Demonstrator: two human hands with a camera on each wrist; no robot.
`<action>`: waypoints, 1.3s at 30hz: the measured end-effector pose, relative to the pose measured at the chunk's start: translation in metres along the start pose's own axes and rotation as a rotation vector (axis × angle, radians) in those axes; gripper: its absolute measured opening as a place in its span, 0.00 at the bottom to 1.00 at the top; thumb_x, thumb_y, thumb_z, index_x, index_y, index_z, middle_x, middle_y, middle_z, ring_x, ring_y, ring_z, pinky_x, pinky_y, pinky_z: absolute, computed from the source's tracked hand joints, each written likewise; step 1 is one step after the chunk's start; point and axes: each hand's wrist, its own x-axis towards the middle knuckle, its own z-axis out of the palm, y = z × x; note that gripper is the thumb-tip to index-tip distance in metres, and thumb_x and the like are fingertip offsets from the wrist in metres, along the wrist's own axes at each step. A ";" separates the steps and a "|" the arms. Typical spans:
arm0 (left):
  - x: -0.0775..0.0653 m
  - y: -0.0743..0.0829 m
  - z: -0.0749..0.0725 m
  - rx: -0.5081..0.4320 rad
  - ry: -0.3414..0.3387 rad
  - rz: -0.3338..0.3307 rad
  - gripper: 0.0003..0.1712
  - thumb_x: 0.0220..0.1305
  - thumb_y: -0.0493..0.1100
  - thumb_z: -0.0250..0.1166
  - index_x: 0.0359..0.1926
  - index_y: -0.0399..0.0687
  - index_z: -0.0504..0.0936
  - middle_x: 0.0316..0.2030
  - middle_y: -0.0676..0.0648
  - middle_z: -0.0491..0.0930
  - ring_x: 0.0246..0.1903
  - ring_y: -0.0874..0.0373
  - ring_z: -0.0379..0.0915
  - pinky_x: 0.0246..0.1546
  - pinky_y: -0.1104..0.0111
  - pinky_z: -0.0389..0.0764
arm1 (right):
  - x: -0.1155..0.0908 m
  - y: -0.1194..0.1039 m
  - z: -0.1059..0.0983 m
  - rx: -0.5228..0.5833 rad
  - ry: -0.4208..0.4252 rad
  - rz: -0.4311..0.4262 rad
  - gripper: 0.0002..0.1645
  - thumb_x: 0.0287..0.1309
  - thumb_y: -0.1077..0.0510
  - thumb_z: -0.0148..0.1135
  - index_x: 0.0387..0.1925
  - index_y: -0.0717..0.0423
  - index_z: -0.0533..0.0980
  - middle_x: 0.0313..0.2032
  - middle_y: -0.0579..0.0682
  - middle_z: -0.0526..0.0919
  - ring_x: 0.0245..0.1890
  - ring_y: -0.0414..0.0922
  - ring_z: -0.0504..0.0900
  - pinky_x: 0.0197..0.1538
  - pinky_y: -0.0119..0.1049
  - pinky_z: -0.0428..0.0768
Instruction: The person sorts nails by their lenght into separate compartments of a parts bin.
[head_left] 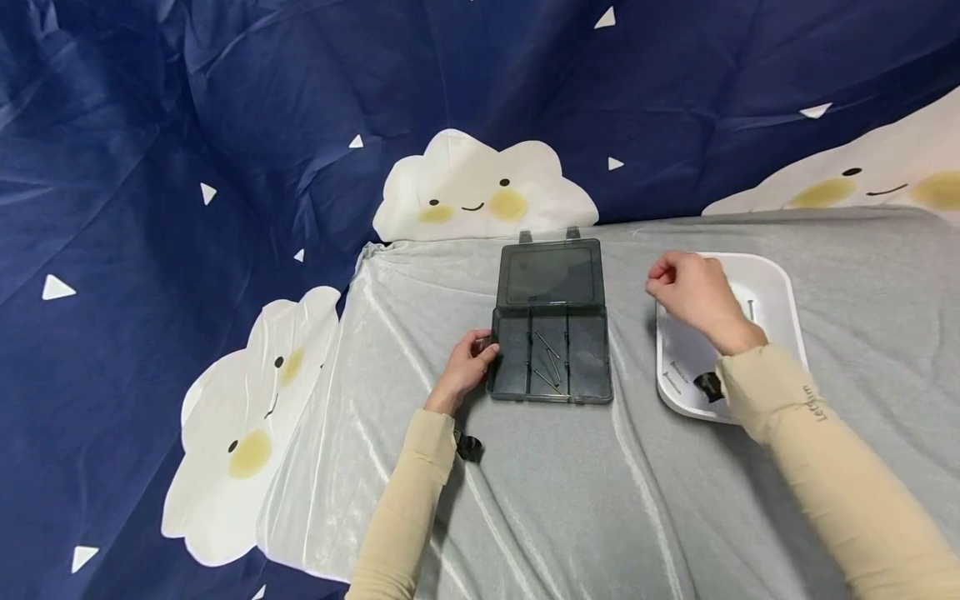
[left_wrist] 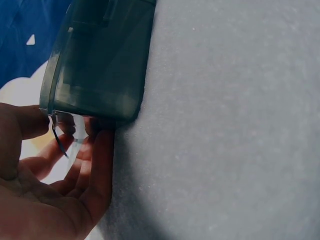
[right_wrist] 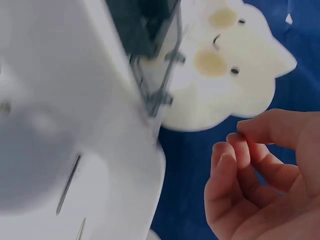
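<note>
A dark translucent plastic organizer box [head_left: 588, 354] lies with its lid [head_left: 551, 271] folded back. Several long, thin metal nails or screws [head_left: 548, 347] are in its middle compartment. My left hand [head_left: 467, 365] holds the box's left side, thumb at the rim and fingers against the side wall. My right hand [head_left: 693, 292] is raised above the left part of a white tray [head_left: 780, 283]. Thumb and index fingertips meet in the right wrist view; no object shows between them, though something small could be hidden. In the tray lie thin metal pieces like nails or screws [head_left: 751, 310].
Grey cloth [head_left: 540, 483] covers the work surface, with folds along its left part. Dark blue fabric with white clouds [head_left: 480, 187] hangs behind and at the left. A stretch of grey cloth separates box and tray. Black wrist cameras [head_left: 470, 447] sit below both hands.
</note>
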 end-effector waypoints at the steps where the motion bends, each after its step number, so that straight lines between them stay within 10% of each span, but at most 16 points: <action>1: 0.000 0.000 0.000 -0.001 0.000 0.001 0.22 0.68 0.43 0.60 0.61 0.46 0.73 0.46 0.41 0.77 0.39 0.57 0.71 0.32 0.71 0.72 | 0.001 0.005 -0.003 -0.007 -0.002 0.007 0.09 0.51 0.61 0.55 0.31 0.60 0.80 0.26 0.54 0.82 0.29 0.50 0.76 0.35 0.40 0.68; 10: 0.000 0.002 0.000 0.008 -0.001 -0.004 0.22 0.68 0.43 0.60 0.61 0.46 0.73 0.47 0.40 0.77 0.40 0.57 0.72 0.32 0.71 0.72 | 0.012 0.044 -0.006 -0.084 -0.161 0.007 0.09 0.49 0.62 0.58 0.33 0.64 0.78 0.27 0.56 0.81 0.29 0.49 0.75 0.35 0.39 0.68; 19: 0.000 0.001 0.000 0.014 0.005 0.007 0.22 0.68 0.43 0.60 0.61 0.45 0.74 0.47 0.40 0.77 0.39 0.57 0.72 0.33 0.72 0.72 | 0.014 0.069 0.010 -0.213 -0.390 -0.056 0.26 0.48 0.62 0.60 0.49 0.74 0.73 0.48 0.75 0.73 0.49 0.70 0.72 0.55 0.61 0.68; 27: 0.000 0.001 0.000 -0.009 0.000 -0.007 0.22 0.68 0.43 0.60 0.61 0.45 0.73 0.48 0.41 0.77 0.41 0.57 0.72 0.35 0.71 0.72 | 0.009 0.081 0.022 -0.293 -0.404 -0.053 0.27 0.49 0.64 0.58 0.51 0.76 0.72 0.53 0.76 0.68 0.53 0.75 0.65 0.58 0.65 0.64; 39: -0.001 0.002 -0.001 -0.021 -0.003 -0.003 0.22 0.68 0.43 0.61 0.61 0.45 0.74 0.48 0.41 0.77 0.41 0.58 0.72 0.35 0.72 0.72 | 0.012 0.076 0.025 -0.297 -0.397 -0.084 0.13 0.46 0.69 0.56 0.36 0.69 0.78 0.35 0.64 0.79 0.39 0.59 0.77 0.49 0.56 0.72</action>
